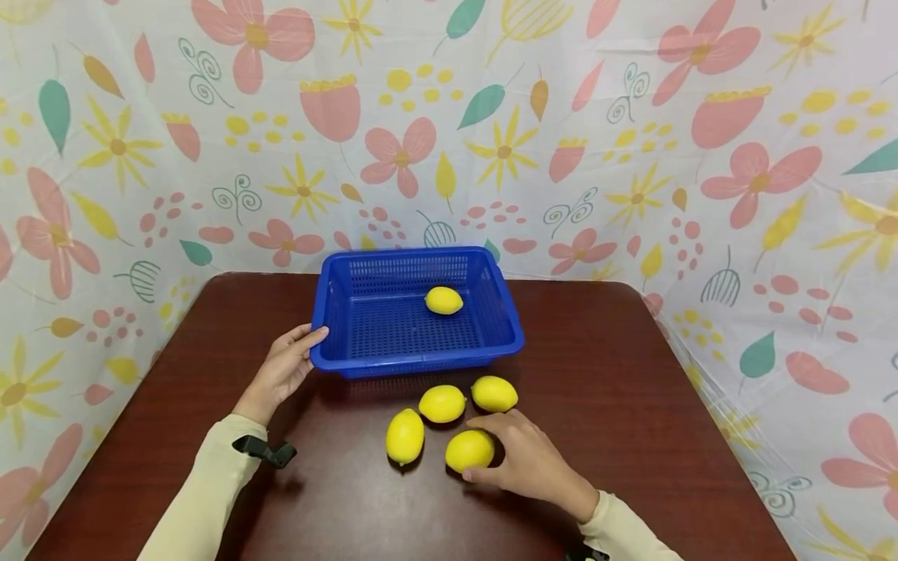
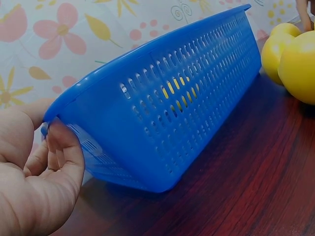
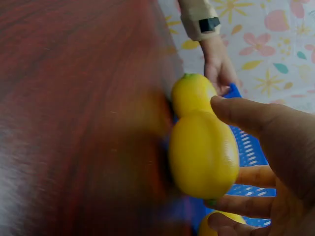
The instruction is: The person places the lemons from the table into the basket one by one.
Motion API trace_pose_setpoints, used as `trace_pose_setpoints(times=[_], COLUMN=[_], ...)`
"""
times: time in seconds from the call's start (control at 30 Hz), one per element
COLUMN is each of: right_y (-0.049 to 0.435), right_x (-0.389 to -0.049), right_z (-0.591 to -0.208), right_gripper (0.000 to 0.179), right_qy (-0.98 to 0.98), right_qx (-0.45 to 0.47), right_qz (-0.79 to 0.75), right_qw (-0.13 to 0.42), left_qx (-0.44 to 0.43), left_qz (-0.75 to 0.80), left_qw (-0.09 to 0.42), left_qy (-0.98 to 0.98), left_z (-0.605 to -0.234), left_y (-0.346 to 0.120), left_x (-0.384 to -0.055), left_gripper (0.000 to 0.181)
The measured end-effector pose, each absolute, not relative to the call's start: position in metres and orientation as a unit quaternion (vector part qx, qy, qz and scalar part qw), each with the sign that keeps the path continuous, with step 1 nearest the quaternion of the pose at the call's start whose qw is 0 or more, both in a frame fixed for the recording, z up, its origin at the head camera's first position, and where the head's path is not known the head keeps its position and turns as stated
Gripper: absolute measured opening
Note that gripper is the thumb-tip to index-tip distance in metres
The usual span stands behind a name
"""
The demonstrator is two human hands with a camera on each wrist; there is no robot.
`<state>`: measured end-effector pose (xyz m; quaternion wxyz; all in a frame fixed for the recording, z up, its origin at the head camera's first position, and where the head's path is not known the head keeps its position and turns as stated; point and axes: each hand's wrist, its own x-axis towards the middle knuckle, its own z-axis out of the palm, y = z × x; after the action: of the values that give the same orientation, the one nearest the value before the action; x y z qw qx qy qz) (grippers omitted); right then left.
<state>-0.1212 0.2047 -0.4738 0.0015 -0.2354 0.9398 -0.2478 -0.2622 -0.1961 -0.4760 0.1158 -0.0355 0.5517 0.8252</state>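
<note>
Here, the right hand (image 1: 526, 458) is wide around a lemon (image 1: 468, 450), lengthwise nine-to-three o'clock; the left hand (image 1: 284, 370) grips a basket (image 1: 417, 362).

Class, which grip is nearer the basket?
Left. The left grip holds the basket near a corner; the right grip is apart from it, at a lemon in front.

The left sleeve (image 1: 199, 495), seen at the lower left of the head view, and the right sleeve (image 1: 627, 530), at the lower right, are both made of pale-cream fabric. The left hand (image 1: 284, 366) and right hand (image 1: 529, 458) are left bare. A black wrist mount (image 1: 259, 449) is strapped across the left sleeve; another black fitting (image 1: 589, 555) is cut off by the bottom edge.
</note>
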Motion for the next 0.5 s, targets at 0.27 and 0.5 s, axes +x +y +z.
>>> trace_pose_setpoints(times=[0.27,0.5], right_y=[0.205,0.205], right_x=[-0.119,-0.118], right_z=[-0.485,-0.492], right_gripper=[0.064,0.064], right_qy=[0.943,0.941], right_qx=[-0.236,-0.234], right_qz=[-0.236,-0.243], right_qw=[0.001,-0.020], left_qx=[-0.037,-0.035], left_qz=[0.827,0.822], left_qw=[0.117,0.115], left_qy=[0.549,0.557], left_z=[-0.475,-0.475], left_y=[-0.195,-0.196], left_x=[-0.263,-0.262], left_gripper=[0.023,0.025])
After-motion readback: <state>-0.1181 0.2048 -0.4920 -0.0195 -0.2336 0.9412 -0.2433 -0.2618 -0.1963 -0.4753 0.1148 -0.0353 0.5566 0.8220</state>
